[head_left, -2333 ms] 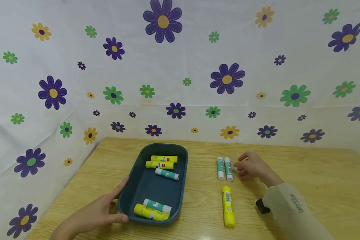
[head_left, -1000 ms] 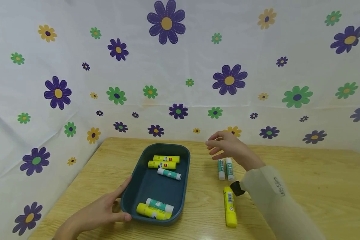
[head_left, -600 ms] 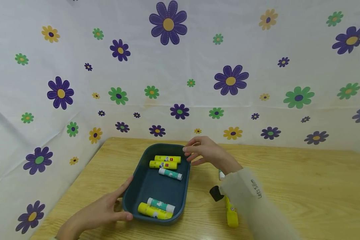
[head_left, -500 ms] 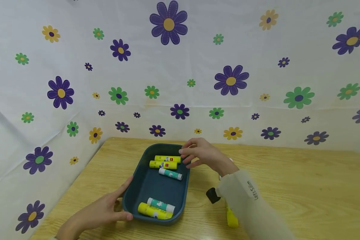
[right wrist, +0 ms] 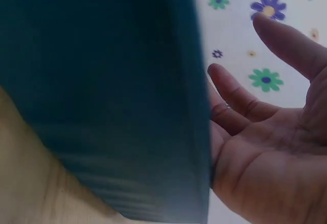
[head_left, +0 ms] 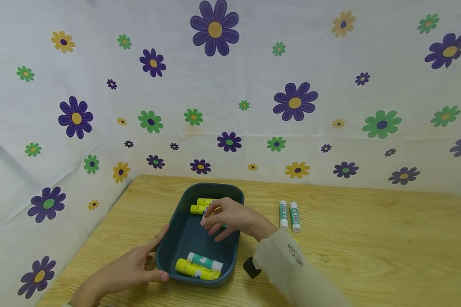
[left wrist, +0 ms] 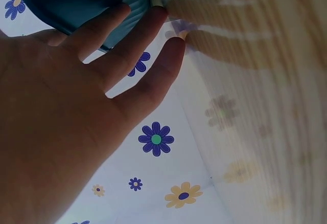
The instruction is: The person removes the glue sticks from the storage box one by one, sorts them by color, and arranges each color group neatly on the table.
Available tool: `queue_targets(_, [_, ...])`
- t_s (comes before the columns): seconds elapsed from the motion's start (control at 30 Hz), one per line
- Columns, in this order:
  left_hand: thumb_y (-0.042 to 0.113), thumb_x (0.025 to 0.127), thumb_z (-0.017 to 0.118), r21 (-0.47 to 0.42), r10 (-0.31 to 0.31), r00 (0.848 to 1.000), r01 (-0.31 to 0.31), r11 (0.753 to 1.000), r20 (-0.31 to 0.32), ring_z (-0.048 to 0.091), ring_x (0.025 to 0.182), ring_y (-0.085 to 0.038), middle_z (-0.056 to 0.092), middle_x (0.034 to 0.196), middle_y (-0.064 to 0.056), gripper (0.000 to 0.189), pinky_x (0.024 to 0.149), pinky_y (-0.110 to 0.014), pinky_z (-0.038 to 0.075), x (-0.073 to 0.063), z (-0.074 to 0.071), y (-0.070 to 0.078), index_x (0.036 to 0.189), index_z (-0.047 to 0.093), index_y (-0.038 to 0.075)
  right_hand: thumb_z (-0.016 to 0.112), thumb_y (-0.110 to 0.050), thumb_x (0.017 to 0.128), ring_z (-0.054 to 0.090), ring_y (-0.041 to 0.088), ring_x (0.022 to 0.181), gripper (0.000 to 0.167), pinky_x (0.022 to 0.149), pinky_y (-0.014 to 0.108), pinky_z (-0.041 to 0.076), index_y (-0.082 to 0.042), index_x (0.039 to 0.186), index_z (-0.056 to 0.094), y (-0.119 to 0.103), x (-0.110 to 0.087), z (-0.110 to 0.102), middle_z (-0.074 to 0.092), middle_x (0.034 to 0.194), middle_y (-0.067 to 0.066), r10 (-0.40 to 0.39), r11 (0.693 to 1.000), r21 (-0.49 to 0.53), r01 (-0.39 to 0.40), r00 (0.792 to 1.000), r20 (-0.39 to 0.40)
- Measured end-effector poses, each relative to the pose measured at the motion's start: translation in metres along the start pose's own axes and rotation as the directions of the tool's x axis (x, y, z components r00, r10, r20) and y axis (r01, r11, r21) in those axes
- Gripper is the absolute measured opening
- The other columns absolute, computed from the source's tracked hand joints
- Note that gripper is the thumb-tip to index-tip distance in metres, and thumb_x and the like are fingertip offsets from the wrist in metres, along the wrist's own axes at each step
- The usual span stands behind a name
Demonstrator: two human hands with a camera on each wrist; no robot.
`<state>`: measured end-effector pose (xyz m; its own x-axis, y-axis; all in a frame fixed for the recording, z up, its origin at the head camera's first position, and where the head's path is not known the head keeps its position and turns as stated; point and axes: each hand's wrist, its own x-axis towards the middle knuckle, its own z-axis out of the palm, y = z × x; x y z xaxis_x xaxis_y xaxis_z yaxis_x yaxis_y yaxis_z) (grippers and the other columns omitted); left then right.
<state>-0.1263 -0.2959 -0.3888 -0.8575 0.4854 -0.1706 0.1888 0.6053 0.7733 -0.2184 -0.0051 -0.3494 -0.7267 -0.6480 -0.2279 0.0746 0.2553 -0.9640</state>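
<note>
My left hand rests against the near-left side of a dark blue box, fingers and thumb spread along its wall. Reaching over the box's right rim, my right hand hovers inside it with thumb and fingers apart; the right wrist view shows nothing in the palm. Beneath and behind that hand lie two yellow glue sticks and a teal-and-white one, mostly hidden by the fingers. At the box's near end lie another teal-and-white glue stick and a yellow one.
On the wooden table, right of the box, two teal-and-white glue sticks lie side by side. A yellow glue stick nearer the front is almost wholly covered by my right sleeve. A flower-patterned sheet hangs behind.
My right hand has moved left from beside the two table glue sticks, over the rim and into the box. My left hand stays at the box's side. The glue sticks have not visibly moved.
</note>
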Motion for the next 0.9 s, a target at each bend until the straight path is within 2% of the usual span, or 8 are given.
queue_targets(0.33, [0.034,0.096,0.072,0.010,-0.003,1.000,0.003,1.000,0.002,0.036,0.139,-0.054,0.026,0.159,-0.033,0.102,0.103,-0.070,0.037,-0.002,-0.002,0.002,0.164,-0.001,0.014,0.071,-0.013,0.096,0.071,0.029,0.090,0.033,0.071,0.044,0.062,0.005,0.120,0.058,0.000,0.010,0.016,0.071,0.102,0.016,0.087,0.994,-0.070,-0.079,0.990,0.110])
queue_targets(0.6, [0.031,0.096,0.073,0.014,0.015,1.000,-0.015,1.000,-0.001,0.037,0.138,-0.053,0.027,0.158,-0.034,0.102,0.104,-0.068,0.038,-0.004,-0.003,0.002,0.164,-0.001,0.013,0.072,-0.012,0.094,0.070,0.027,0.086,0.025,0.069,0.041,0.062,-0.001,0.113,0.061,0.003,0.014,0.024,0.071,0.094,0.013,0.151,0.978,-0.166,-0.127,0.979,0.139])
queue_targets(0.77, [0.033,0.096,0.073,0.021,0.028,1.000,-0.028,0.999,0.005,0.036,0.137,-0.056,0.025,0.158,-0.034,0.103,0.102,-0.071,0.037,-0.003,-0.001,0.003,0.164,-0.001,0.012,0.073,-0.010,0.094,0.070,0.027,0.084,0.023,0.066,0.041,0.062,-0.001,0.111,0.061,0.007,0.013,0.028,0.070,0.092,0.013,0.176,0.974,-0.168,-0.151,0.974,0.146])
queue_targets(0.9, [0.032,0.095,0.074,0.037,0.028,1.000,-0.028,0.999,-0.002,0.038,0.138,-0.053,0.028,0.158,-0.033,0.103,0.103,-0.070,0.037,-0.002,0.000,0.002,0.164,-0.001,0.012,0.073,-0.011,0.094,0.070,0.026,0.083,0.022,0.065,0.041,0.062,-0.002,0.111,0.061,0.008,0.014,0.029,0.071,0.092,0.013,0.178,0.972,-0.176,-0.153,0.975,0.135])
